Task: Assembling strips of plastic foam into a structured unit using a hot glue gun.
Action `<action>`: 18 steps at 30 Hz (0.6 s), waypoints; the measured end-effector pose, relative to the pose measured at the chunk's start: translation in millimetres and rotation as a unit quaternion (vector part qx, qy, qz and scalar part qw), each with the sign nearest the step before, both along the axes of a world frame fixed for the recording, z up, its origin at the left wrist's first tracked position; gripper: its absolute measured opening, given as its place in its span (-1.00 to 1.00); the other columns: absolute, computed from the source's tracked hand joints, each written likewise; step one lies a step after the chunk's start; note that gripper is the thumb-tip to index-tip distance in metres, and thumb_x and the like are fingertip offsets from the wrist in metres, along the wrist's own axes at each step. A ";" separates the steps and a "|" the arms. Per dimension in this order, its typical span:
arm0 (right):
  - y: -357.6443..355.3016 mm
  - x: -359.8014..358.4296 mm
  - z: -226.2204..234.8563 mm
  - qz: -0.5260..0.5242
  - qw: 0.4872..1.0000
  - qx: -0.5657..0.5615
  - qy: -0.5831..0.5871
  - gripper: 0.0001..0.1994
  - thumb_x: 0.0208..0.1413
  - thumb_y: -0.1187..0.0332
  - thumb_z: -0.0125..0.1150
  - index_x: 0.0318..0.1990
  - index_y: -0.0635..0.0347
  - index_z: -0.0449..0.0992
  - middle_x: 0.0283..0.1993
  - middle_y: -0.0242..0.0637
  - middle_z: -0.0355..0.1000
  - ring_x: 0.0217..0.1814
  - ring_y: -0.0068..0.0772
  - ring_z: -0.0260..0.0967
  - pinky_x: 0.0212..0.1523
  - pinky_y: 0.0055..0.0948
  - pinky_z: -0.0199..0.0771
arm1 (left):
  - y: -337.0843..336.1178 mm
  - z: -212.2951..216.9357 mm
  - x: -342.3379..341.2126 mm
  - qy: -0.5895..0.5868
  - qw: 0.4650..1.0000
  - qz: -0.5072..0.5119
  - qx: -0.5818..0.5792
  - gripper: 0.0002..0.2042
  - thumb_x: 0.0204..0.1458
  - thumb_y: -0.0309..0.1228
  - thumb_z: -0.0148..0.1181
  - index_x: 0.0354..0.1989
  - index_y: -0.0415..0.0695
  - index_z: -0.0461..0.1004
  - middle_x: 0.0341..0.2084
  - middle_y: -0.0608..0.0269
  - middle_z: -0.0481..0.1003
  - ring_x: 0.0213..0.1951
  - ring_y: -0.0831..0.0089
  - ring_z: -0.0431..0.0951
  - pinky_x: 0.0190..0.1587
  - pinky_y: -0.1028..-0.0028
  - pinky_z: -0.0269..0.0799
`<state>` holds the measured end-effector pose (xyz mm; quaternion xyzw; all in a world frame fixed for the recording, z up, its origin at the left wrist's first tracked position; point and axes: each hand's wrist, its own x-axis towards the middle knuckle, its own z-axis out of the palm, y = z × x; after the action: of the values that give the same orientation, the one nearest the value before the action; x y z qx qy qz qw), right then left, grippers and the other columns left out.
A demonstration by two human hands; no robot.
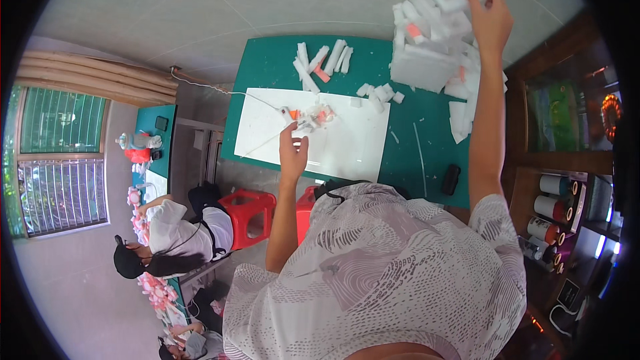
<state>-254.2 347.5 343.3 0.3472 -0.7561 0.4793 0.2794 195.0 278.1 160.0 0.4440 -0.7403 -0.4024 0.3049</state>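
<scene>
My right hand (492,21) is raised at the far right, its fingers closed on the edge of a white foam frame (451,4) with a rectangular opening. Below that frame is a heap of white foam blocks and strips (423,63) with a few pink pieces in it. My left hand (293,153) is over the white board (340,150), fingers apart and partly bent, with nothing visible in them. Just beyond its fingertips are a white and orange glue gun (287,115) with a cord and a small pile of white and pink scraps (320,117).
Foam strips (339,55) lie at the far side of the green table (263,60), and small foam cubes (380,93) near the board's corner. A black case (451,180) rests near the right front. Red stools (248,213) and a seated person (190,230) are at left, shelves with rolls (550,208) at right.
</scene>
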 end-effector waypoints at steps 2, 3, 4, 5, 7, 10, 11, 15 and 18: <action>12.5 47.1 -15.2 0.029 0.999 -0.033 -0.017 -0.69 -0.06 0.17 0.24 -0.22 0.17 0.49 -0.32 -0.21 0.46 -0.35 -0.24 0.35 -0.25 -0.39 0.35 | 3.1 0.0 -8.0 0.001 1.000 -0.020 0.007 -0.60 -0.02 -0.55 0.08 0.04 -0.21 0.25 -0.07 0.13 0.34 -0.33 0.47 0.44 -0.38 0.55 0.39; 24.1 62.9 -25.9 0.024 0.999 -0.031 -0.037 -0.70 -0.06 0.21 0.25 -0.21 0.19 0.49 -0.31 -0.21 0.46 -0.34 -0.27 0.35 -0.24 -0.39 0.35 | 5.7 3.8 -16.6 0.006 0.999 -0.052 0.014 -0.62 -0.02 -0.55 0.10 0.03 -0.21 0.27 -0.08 0.17 0.35 -0.31 0.49 0.43 -0.36 0.57 0.39; 35.3 75.3 -40.9 0.016 0.998 -0.031 -0.057 -0.71 -0.06 0.25 0.26 -0.21 0.21 0.48 -0.29 -0.21 0.45 -0.34 -0.29 0.34 -0.22 -0.40 0.35 | 10.6 11.9 -27.3 -0.001 0.997 -0.079 0.022 -0.65 -0.01 -0.54 0.10 0.00 -0.21 0.28 -0.10 0.20 0.37 -0.34 0.53 0.43 -0.35 0.59 0.37; 46.7 95.6 -51.2 0.017 0.994 -0.043 -0.099 -0.71 -0.06 0.28 0.27 -0.21 0.24 0.48 -0.28 -0.21 0.45 -0.32 -0.32 0.34 -0.22 -0.42 0.34 | 14.3 10.9 -32.3 0.023 0.992 -0.110 0.057 -0.65 0.00 -0.53 0.09 0.00 -0.21 0.28 -0.11 0.21 0.37 -0.34 0.54 0.43 -0.35 0.59 0.37; 66.4 139.9 -74.9 0.027 0.980 -0.066 -0.187 -0.74 -0.06 0.37 0.26 -0.22 0.31 0.45 -0.27 -0.20 0.43 -0.29 -0.40 0.34 -0.21 -0.46 0.33 | 21.3 7.1 -44.4 0.071 0.974 -0.175 0.126 -0.66 0.02 -0.52 0.09 0.00 -0.20 0.28 -0.12 0.21 0.38 -0.32 0.55 0.44 -0.33 0.57 0.37; 100.6 207.2 -120.8 0.081 0.930 -0.100 -0.344 -0.76 -0.03 0.42 0.23 -0.22 0.32 0.38 -0.28 -0.23 0.38 -0.25 -0.44 0.35 -0.25 -0.51 0.35 | 38.8 24.9 -75.8 0.185 0.882 -0.291 0.320 -0.56 0.08 -0.43 0.04 0.14 -0.12 0.12 -0.09 0.18 0.35 -0.23 0.49 0.45 -0.24 0.53 0.41; 108.8 228.1 -137.6 0.091 0.917 -0.096 -0.376 -0.76 -0.03 0.43 0.22 -0.22 0.31 0.37 -0.28 -0.24 0.37 -0.25 -0.43 0.35 -0.26 -0.52 0.36 | 43.4 31.1 -83.3 0.183 0.879 -0.300 0.322 -0.56 0.08 -0.43 0.04 0.14 -0.12 0.12 -0.09 0.18 0.35 -0.23 0.49 0.45 -0.24 0.53 0.41; 122.5 265.7 -170.0 0.111 0.895 -0.008 -0.433 -0.62 -0.09 0.49 0.19 -0.07 0.26 0.27 -0.16 -0.20 0.33 -0.20 -0.38 0.35 -0.24 -0.46 0.38 | 44.4 30.2 -102.8 0.140 0.819 -0.379 0.408 -0.51 0.12 -0.33 -0.02 0.20 -0.11 0.01 -0.02 0.12 0.32 -0.12 0.39 0.43 -0.11 0.43 0.38; 125.0 258.5 -180.9 0.147 0.791 -0.094 -0.587 -0.48 -0.15 0.51 0.18 0.04 0.23 0.17 -0.06 -0.15 0.28 -0.15 -0.34 0.34 -0.20 -0.43 0.38 | 33.0 27.9 -102.4 0.108 0.807 -0.451 0.366 -0.49 0.11 -0.31 -0.03 0.21 -0.13 -0.01 -0.02 0.08 0.34 -0.10 0.34 0.43 -0.06 0.37 0.34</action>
<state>4.3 472.6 162.4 0.0783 -0.6656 0.6948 -0.2608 92.7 311.1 187.9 0.0928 -0.6175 -0.7808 -0.0177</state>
